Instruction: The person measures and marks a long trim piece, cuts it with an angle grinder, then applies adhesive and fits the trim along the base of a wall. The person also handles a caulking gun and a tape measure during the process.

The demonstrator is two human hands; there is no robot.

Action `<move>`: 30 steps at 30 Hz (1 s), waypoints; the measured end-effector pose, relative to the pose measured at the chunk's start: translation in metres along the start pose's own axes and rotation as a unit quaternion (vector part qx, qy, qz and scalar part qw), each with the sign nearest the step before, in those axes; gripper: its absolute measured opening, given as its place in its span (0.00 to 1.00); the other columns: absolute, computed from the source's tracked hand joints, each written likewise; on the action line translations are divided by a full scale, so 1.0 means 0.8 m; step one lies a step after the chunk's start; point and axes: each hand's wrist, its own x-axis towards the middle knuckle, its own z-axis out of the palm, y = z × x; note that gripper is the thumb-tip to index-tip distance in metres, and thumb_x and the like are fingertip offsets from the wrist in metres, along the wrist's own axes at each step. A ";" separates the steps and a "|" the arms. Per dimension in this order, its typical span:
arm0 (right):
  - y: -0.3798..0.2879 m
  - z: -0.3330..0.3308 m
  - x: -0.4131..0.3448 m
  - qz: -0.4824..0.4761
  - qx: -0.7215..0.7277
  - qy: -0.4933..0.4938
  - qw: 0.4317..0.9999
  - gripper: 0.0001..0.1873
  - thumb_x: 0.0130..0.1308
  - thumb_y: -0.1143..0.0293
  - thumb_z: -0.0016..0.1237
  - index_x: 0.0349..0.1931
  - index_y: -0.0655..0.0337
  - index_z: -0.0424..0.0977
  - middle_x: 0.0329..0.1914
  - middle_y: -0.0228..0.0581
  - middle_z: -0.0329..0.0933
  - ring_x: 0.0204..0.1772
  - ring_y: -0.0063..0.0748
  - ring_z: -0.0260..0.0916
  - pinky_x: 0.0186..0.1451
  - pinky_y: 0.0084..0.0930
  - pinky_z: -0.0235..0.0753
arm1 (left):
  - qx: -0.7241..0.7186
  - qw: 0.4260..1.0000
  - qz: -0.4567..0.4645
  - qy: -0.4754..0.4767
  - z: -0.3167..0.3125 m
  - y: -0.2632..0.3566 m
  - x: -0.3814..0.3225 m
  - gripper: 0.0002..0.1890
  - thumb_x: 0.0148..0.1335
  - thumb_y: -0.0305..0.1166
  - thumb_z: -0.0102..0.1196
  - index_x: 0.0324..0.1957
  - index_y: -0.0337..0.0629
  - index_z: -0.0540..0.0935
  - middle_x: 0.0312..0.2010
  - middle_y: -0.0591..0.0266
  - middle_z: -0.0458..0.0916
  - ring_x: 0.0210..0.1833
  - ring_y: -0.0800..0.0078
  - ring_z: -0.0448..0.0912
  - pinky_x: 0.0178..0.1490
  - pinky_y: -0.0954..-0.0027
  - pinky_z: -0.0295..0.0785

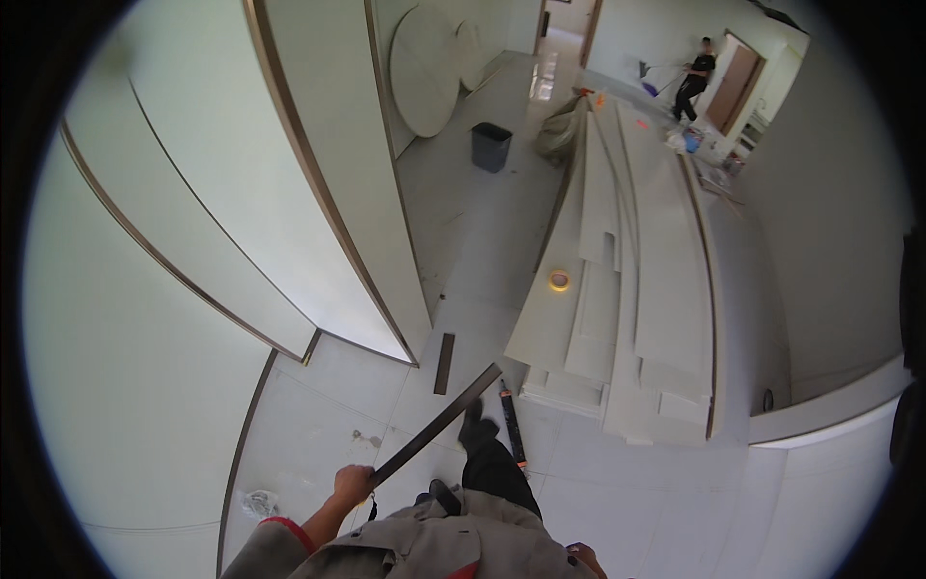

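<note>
My left hand (353,485) is closed around one end of a long dark brown strip (438,427), which slants up and away over the floor in front of me. A short dark strip (445,364) lies on the tiles past it. Just right of my foot lies a black tube-shaped tool with orange ends (512,423), perhaps a caulking gun. My right hand (584,557) shows only partly at the bottom edge, beside my jacket; its fingers and anything in them are hidden.
Stacked pale panels (669,268) lie on the right, with a yellow tape roll (558,281) on them. Brown-edged wall panels (325,188) rise on the left. A grey bin (491,147) stands beyond. A person (694,79) holds long-handled tools at the back. Crumpled plastic (259,504) lies lower left.
</note>
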 end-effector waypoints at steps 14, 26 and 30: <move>-0.522 -0.175 0.336 -0.133 0.115 0.020 0.984 0.23 0.64 0.67 0.58 0.55 0.71 0.72 0.43 0.47 0.82 0.44 0.37 0.83 0.43 0.33 0.84 | 0.008 0.995 -0.097 -0.038 -0.171 0.064 0.347 0.13 0.60 0.44 0.53 0.33 0.49 0.87 0.30 0.51 0.85 0.38 0.49 0.84 0.42 0.48 0.77; -1.068 -0.277 0.581 -0.259 -0.073 -0.043 0.962 0.22 0.63 0.68 0.56 0.54 0.69 0.72 0.45 0.44 0.81 0.43 0.31 0.80 0.44 0.29 0.83 | -0.043 0.972 -0.228 -0.042 -0.193 0.062 0.500 0.09 0.59 0.40 0.57 0.34 0.52 0.88 0.33 0.56 0.87 0.40 0.54 0.85 0.48 0.53 0.77; -1.235 -0.294 0.612 -0.287 -0.064 -0.062 0.954 0.21 0.63 0.68 0.55 0.54 0.69 0.73 0.41 0.41 0.81 0.40 0.28 0.78 0.43 0.26 0.81 | -0.108 0.964 -0.240 -0.033 -0.279 0.123 0.591 0.07 0.59 0.37 0.57 0.35 0.50 0.86 0.32 0.56 0.86 0.41 0.52 0.84 0.45 0.51 0.77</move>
